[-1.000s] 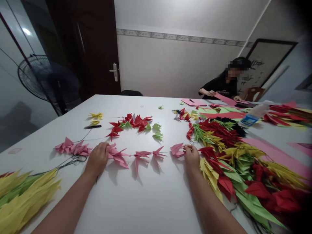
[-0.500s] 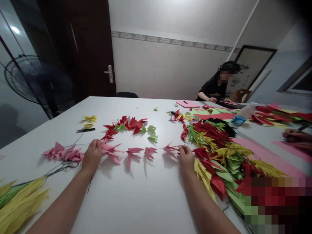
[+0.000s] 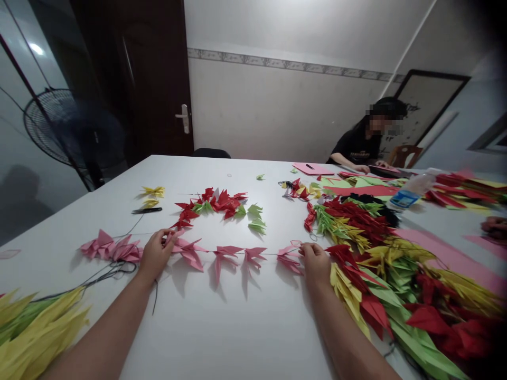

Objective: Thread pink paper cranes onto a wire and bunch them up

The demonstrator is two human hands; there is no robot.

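end paper (image 3: 289, 259): 1 second ago it pointed sideways from our right fingertips; now it hangs more downward, just beside them.
meaning: we judge that this piece sits freely on its thread (image 3: 272, 254), and that the small adjusting at this end goes well.
pink garland (image 3: 253, 257): it is drawn between our 2 hands, just above the table (image 3: 222, 338); 3 folded papers hang apart from each other, and a fuller clump (image 3: 190, 254) is beside our left hand (image 3: 157, 257).
left fingers: narrow, pinching the garland at the clump; the rest of the pink papers (image 3: 105, 247) lies beyond this hand.
right hand (image 3: 318, 266): thumb and finger are close together at the edge of the end paper; whether they grip paper or only thread, we cannot tell.
coloured pile (image 3: 400, 285): it lies near our right arm.
person in black (image 3: 358, 145): 1 second ago a hand there raised a pink sheet; now the arm is lower.
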